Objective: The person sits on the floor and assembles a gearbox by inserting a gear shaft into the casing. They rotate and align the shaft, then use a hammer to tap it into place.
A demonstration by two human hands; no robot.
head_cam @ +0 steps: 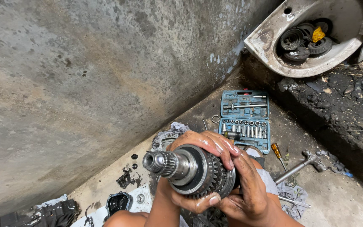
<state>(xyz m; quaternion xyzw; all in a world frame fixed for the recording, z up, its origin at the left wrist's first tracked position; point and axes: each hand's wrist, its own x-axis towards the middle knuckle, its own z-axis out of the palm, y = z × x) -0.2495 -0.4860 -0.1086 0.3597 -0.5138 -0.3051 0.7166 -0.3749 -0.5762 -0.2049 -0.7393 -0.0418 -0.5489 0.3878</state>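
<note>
Hands, left (198, 168) and right (244, 185), both oily, clasp toothed steel gear shaft (190, 170).

Held part: oily steel gear shaft with splined end and stacked toothed gears (190, 170), lying roughly level, splined end pointing left.
Left hand (190, 197): greasy, cupped under the gear stack, thumb on the lower gear rim.
Right hand (242, 180): greasy, fingers (215, 145) curled over the top of the gears.
Behind the hands: open blue plastic socket set case (245, 120) on the concrete floor, sockets in a row.
Right of case: orange-handled screwdriver (277, 152); long grey metal wrench (301, 165) just beyond it.
Upper right: cracked white ceramic basin (274, 46) holding dark round parts.
Left: stained grey concrete wall (85, 84).
</note>
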